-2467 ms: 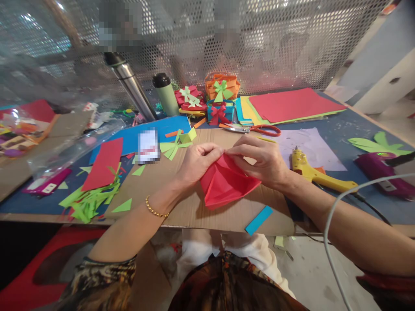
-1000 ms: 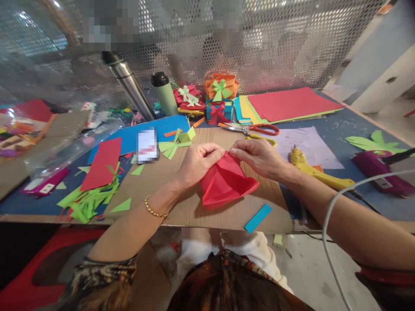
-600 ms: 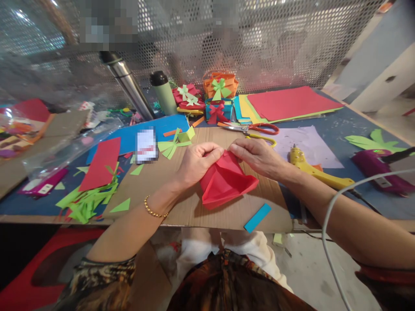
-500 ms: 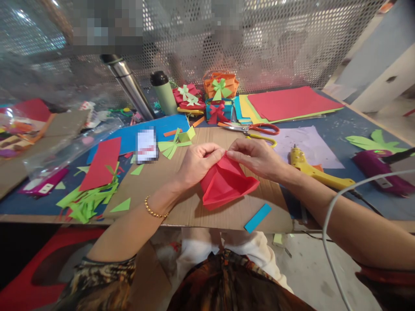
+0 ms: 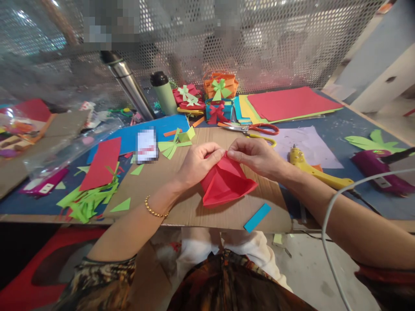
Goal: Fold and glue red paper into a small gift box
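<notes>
A folded red paper piece (image 5: pixel 227 183), hollow and open toward me, is held over the cardboard sheet (image 5: pixel 175 203). My left hand (image 5: pixel 201 162) pinches its upper left edge between thumb and fingers. At its top, right beside the left fingertips, my right hand (image 5: pixel 251 155) pinches the same paper. The fingertips of both hands nearly touch, and the exact spot they squeeze is hidden. A blue paper strip (image 5: pixel 257 217) lies on the cardboard below the right hand. Light green paper pieces (image 5: pixel 173 144) lie beyond the left hand.
Scissors (image 5: pixel 256 128) and a yellow glue gun (image 5: pixel 313 168) lie to the right, near a grey cable (image 5: pixel 327 224). Behind stand two bottles (image 5: pixel 166 93), small decorated paper boxes (image 5: pixel 220 110) and stacked coloured sheets (image 5: pixel 292 103). Green scraps (image 5: pixel 87 201) are at left.
The lower right corner of the red paper has shifted slightly left and up. Both hands keep their pinch in almost the same place.
</notes>
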Tool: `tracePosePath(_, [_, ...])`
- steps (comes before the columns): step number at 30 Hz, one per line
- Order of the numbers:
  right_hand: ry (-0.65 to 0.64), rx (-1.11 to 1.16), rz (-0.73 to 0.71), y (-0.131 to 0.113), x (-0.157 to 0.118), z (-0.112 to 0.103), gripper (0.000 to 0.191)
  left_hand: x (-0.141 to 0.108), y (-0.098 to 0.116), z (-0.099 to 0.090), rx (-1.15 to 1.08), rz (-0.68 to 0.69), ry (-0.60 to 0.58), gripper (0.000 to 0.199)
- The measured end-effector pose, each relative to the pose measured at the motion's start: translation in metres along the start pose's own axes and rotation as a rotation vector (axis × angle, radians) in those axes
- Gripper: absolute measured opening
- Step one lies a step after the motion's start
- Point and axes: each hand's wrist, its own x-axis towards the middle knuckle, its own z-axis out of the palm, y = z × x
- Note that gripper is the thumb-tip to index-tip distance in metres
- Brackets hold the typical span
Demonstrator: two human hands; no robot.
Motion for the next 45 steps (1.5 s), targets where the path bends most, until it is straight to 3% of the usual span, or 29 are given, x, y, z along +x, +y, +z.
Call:
tracePosePath(9, [0.001,0.137,0.006,0.0016,-0.0004,0.0007,0.047,-0.0043,0.0041,0.0012,-0.13,-0.075,-0.029,0.041])
tracePosePath(16, [0.007,0.092,-0.02,0.0033,0.0004,-0.0005,0.042,-0.0014,0.002,0.0003,-0.038,-0.042,-0.023,0.048])
tracePosePath(22, [0.002,0.051,-0.014,0.0031,-0.0002,0.0002,0.036,0.0001,-0.0012,0.0008,0.029,0.002,-0.018,0.041])
tracePosePath(31, [-0.021,0.035,0.045,0.0003,-0.0002,-0.0004,0.052,-0.0003,-0.0011,0.0001,0.045,0.025,-0.024,0.039])
tracePosePath(35, [-0.004,0.043,0.036,0.0029,0.0007,0.0014,0.05,-0.0008,-0.0041,-0.0008,0.077,0.038,0.043,0.031])
tracePosePath(41, [0.077,0.113,0.046,0.0029,-0.0004,0.0031,0.044,-0.0024,-0.0038,-0.0012,0.027,0.031,0.151,0.056])
tracePosePath(45, [0.139,0.122,0.041,0.003,0.0,0.0027,0.041,-0.0049,-0.0032,0.0011,-0.05,-0.041,0.245,0.059])
